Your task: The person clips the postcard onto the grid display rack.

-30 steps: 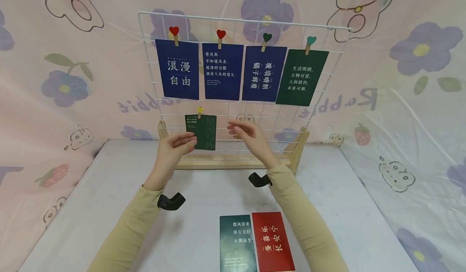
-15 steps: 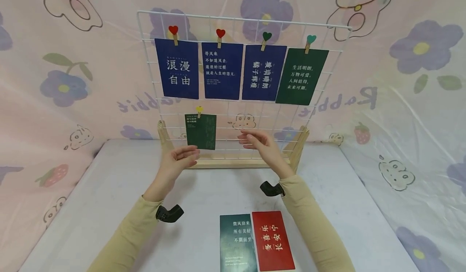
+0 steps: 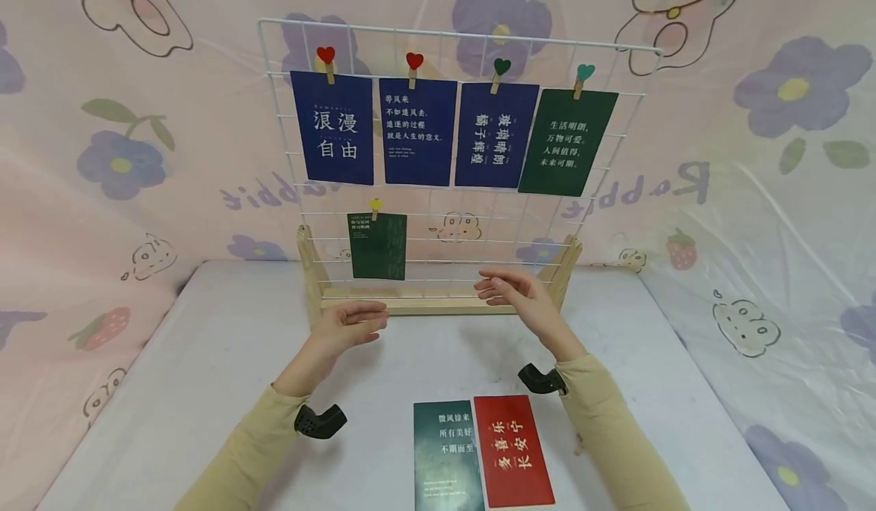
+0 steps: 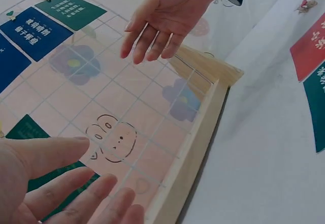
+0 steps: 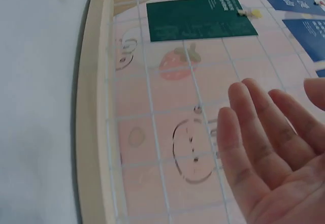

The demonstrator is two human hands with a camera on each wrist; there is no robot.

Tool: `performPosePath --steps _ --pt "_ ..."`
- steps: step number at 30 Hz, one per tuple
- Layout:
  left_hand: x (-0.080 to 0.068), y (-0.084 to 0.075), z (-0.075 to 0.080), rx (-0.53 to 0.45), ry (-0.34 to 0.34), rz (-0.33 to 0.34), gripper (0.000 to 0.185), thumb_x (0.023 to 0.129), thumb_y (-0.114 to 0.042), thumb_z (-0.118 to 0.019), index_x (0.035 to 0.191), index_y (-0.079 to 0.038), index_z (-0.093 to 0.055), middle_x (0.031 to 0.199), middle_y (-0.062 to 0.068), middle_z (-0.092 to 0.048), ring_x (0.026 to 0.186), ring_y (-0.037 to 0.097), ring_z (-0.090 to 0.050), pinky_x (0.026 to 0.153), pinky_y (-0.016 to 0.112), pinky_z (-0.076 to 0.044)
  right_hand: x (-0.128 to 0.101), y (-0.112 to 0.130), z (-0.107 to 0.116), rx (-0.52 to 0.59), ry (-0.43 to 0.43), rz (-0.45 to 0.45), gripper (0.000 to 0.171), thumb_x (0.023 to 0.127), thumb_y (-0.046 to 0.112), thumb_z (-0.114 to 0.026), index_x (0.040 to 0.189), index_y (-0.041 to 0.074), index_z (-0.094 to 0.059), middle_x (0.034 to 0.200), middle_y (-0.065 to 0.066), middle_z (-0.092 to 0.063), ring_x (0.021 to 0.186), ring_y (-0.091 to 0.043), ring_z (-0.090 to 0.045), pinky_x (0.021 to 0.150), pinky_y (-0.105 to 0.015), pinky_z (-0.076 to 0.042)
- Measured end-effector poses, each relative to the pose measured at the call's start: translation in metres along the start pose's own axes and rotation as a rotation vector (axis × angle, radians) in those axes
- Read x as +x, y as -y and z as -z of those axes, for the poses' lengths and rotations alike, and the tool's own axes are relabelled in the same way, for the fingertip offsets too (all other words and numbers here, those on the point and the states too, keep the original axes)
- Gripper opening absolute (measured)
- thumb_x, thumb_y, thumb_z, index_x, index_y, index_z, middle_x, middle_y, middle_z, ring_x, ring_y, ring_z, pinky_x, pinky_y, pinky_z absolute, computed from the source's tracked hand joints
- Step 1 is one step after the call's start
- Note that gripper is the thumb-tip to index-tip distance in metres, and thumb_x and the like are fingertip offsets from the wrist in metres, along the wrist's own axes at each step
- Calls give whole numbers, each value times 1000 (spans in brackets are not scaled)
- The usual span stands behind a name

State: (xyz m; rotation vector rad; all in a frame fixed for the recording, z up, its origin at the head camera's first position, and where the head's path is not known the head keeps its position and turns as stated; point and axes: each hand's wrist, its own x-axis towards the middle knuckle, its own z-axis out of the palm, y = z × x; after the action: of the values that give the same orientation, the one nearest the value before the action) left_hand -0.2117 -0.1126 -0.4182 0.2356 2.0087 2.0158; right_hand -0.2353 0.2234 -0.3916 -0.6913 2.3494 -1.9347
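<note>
My left hand (image 3: 345, 330) hovers in front of the wooden base (image 3: 424, 307) of a white wire grid, fingers extended and holding nothing. To its right, my right hand (image 3: 523, 302) is also free, with loosely spread fingers. Just above the left hand, a small green card (image 3: 378, 249) hangs on the grid from a yellow heart clothespin (image 3: 376, 205). The upper row has three blue cards, including the leftmost blue card (image 3: 335, 157), and a green card (image 3: 568, 142) at the right end. Each hangs from a heart clothespin. In the right wrist view the right hand (image 5: 279, 153) has its palm showing.
On the white table near me lie a teal-green card (image 3: 446, 480) and a red card (image 3: 516, 488), side by side. A patterned pink cloth (image 3: 226, 115) stands behind the grid. Wooden feet (image 3: 564, 275) support the grid at both ends.
Both hands have drawn back and down from the grid toward me, the right one also moving right. The left fingers no longer overlap the small green card, which stays hanging.
</note>
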Motion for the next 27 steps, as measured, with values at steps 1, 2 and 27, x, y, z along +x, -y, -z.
performPosePath --steps 1,2,27 --pt "-1 2 0 -3 17 11 44 90 -5 -65 130 7 -51 120 17 -62 108 24 -61 93 43 -49 -3 -1 2 -8 -6 -3 32 101 18 -50 128 1 -57 115 -19 -64 102 -33 -63 88 -43 -52" --pt "-2 5 0 -4 35 18 45 90 -5 -64 130 8 -50 122 18 -61 110 25 -60 94 43 -48 -7 -2 5 -9 -9 -7 32 101 18 -50 128 1 -57 114 -20 -64 102 -34 -63 88 -43 -52" --pt "-15 45 -22 -37 246 163 47 92 -15 -65 127 12 -51 123 25 -58 109 31 -60 95 42 -48 -85 -41 56 -108 -11 -182 33 101 20 -50 125 -1 -58 112 -23 -64 102 -43 -60 84 -32 -54"
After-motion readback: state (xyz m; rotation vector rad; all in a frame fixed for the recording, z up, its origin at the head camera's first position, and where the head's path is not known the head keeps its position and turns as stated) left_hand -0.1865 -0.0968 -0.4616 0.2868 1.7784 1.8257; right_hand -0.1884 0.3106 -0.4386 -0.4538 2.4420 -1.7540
